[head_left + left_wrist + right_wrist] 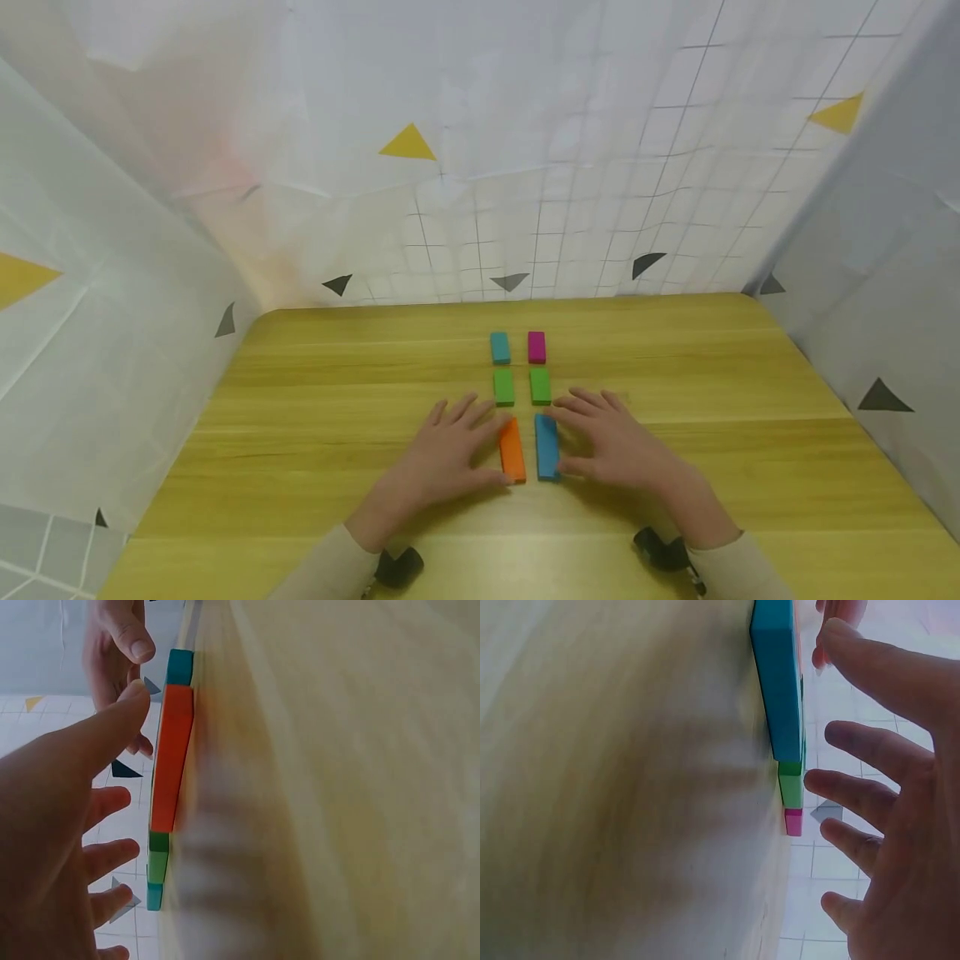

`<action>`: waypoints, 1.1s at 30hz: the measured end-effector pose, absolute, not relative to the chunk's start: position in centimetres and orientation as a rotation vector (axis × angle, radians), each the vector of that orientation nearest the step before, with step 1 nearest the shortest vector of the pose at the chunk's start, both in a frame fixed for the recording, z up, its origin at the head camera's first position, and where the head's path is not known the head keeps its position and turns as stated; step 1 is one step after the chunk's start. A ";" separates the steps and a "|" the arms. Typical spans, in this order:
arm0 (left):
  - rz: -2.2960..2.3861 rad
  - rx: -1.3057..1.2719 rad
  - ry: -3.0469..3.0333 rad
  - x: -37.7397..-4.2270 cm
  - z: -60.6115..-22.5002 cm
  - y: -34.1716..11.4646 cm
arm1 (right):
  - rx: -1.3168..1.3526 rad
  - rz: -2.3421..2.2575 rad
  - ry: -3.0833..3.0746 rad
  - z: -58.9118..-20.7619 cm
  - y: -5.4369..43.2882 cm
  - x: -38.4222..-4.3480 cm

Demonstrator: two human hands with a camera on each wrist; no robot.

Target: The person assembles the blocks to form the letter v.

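An orange block and a longish blue block lie side by side on the wooden table, a narrow gap between them. My left hand hovers at the orange block's left side, fingers spread, thumb near its close end and index finger by its far end. On the other side, my right hand is spread the same way along the blue block. Beyond them lie two green blocks, then a teal block and a magenta block. Both wrist views show loosely extended fingers with nothing gripped.
The wooden table ends at a white sheet wall with grid lines and triangles. Similar sheets rise along both sides. Black wrist devices sit under the sleeves, close to the table's near part.
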State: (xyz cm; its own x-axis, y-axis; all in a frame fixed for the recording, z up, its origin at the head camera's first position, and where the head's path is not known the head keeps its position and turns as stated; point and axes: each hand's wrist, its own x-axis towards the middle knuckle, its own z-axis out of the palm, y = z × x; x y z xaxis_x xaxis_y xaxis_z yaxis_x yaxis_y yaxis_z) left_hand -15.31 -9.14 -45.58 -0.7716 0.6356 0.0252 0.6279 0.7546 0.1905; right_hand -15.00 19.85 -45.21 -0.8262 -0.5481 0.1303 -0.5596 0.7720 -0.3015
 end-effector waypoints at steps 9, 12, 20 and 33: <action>0.243 1.080 2.906 -15.0 -45.8 -8.6 | 0.944 0.519 -2.952 -45.3 19.5 -14.6; 0.239 1.077 2.903 -15.1 -46.0 -8.5 | 0.940 0.513 -2.967 -45.3 19.4 -14.6; 0.274 1.088 2.895 -15.5 -46.3 -8.2 | 0.930 0.553 -2.983 -45.2 19.3 -14.6; 0.308 1.087 2.880 -15.5 -45.8 -7.5 | 0.922 0.584 -3.002 -45.3 19.2 -14.5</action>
State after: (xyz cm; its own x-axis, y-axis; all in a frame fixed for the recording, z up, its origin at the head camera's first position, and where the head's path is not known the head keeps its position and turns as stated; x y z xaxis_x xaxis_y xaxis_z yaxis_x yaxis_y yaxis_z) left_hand -15.53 -7.49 -45.84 -0.7521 0.6585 0.0256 0.6490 0.7335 0.2020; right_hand -14.49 19.18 -45.26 -0.8321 -0.5517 0.0562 -0.5325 0.7666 -0.3587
